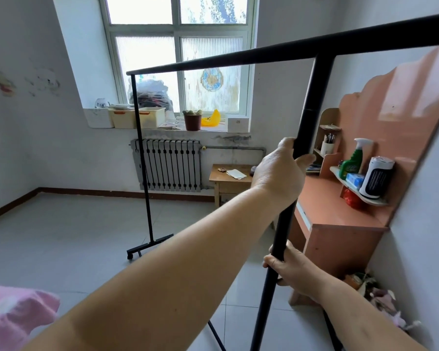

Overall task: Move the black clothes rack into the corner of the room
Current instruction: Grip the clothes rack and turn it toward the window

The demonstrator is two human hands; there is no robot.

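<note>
The black clothes rack [312, 97] is bare, with a long top bar running from upper right to a far upright [142, 158] whose wheeled foot rests on the tiled floor. My left hand [279, 171] grips the near upright at mid height. My right hand [289, 267] grips the same upright lower down. The near foot of the rack is mostly hidden behind my arms. The far left corner of the room [38, 183] lies beyond the rack, under the grey walls.
An orange desk [340, 219] with a shelf, spray bottle and small heater stands at the right wall. A small wooden table [228, 178] and a radiator [170, 168] sit below the window. Pink bedding [13, 315] shows at lower left. Clutter lies beside the desk's base.
</note>
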